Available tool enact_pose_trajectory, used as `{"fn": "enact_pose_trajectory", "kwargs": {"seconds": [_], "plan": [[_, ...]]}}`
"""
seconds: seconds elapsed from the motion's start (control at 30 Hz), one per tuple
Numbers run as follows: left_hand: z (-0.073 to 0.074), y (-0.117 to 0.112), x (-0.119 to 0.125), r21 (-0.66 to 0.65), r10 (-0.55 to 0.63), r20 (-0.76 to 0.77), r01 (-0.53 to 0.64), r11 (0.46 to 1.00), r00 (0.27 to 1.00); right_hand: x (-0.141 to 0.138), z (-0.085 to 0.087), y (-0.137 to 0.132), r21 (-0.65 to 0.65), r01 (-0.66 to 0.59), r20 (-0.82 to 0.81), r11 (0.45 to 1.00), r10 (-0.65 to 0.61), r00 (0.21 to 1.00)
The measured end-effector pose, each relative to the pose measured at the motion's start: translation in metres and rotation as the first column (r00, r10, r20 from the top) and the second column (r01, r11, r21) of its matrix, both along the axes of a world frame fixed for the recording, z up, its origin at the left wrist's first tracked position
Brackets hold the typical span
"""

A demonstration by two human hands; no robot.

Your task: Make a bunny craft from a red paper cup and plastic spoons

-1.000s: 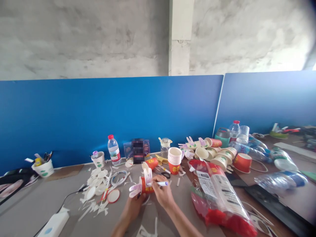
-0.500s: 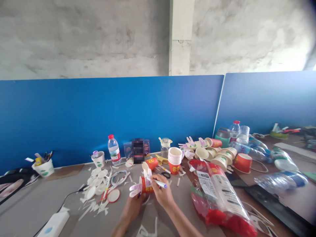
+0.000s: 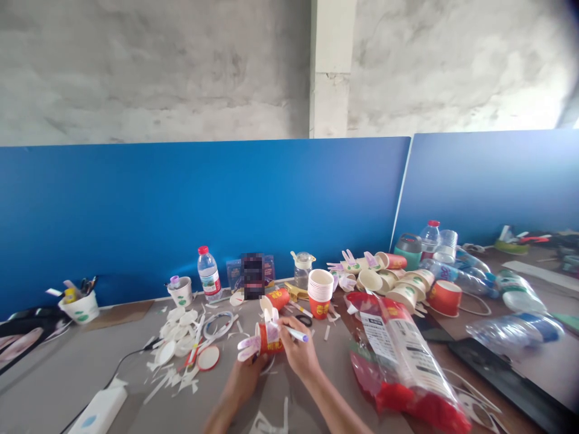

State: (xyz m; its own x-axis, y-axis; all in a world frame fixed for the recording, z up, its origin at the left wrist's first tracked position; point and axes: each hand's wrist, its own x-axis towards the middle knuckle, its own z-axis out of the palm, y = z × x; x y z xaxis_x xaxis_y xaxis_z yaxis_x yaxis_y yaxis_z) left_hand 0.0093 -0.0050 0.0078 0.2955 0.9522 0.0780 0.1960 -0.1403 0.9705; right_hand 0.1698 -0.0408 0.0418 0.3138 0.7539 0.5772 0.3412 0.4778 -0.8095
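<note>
A red paper cup (image 3: 270,342) with white paper ears lies on its side on the grey table (image 3: 54,386), just in front of me. My left hand (image 3: 250,369) grips it from below. My right hand (image 3: 298,352) is closed round a white marker with a purple cap (image 3: 296,333). The marker's tip rests on one of the cup's ears. Another red cup (image 3: 277,299) lies just behind, and black scissors (image 3: 304,320) lie to its right.
White paper scraps and discs (image 3: 181,346) litter the table to the left. A stack of red cups (image 3: 320,293), a water bottle (image 3: 208,274), a plastic sleeve of cups (image 3: 398,361) and a heap of finished cups (image 3: 398,280) stand around. A blue partition (image 3: 181,205) backs the table.
The marker in my right hand has shifted slightly against the cup's ear. The left hand and the cup have barely moved.
</note>
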Motion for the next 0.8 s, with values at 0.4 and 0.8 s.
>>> {"fn": "enact_pose_trajectory", "kwargs": {"seconds": [0.4, 0.8], "plan": [[-0.006, -0.001, 0.001, 0.001, -0.017, 0.035, 0.017, 1.000, 0.999, 0.002, -0.001, 0.002, 0.021, -0.008, 0.017, 1.000, 0.008, 1.000], [-0.009, 0.001, 0.001, 0.007, -0.036, -0.004, 0.036, 0.999, 0.999, 0.004, -0.003, 0.003, 0.033, -0.008, 0.008, 0.999, 0.008, 1.000]]}}
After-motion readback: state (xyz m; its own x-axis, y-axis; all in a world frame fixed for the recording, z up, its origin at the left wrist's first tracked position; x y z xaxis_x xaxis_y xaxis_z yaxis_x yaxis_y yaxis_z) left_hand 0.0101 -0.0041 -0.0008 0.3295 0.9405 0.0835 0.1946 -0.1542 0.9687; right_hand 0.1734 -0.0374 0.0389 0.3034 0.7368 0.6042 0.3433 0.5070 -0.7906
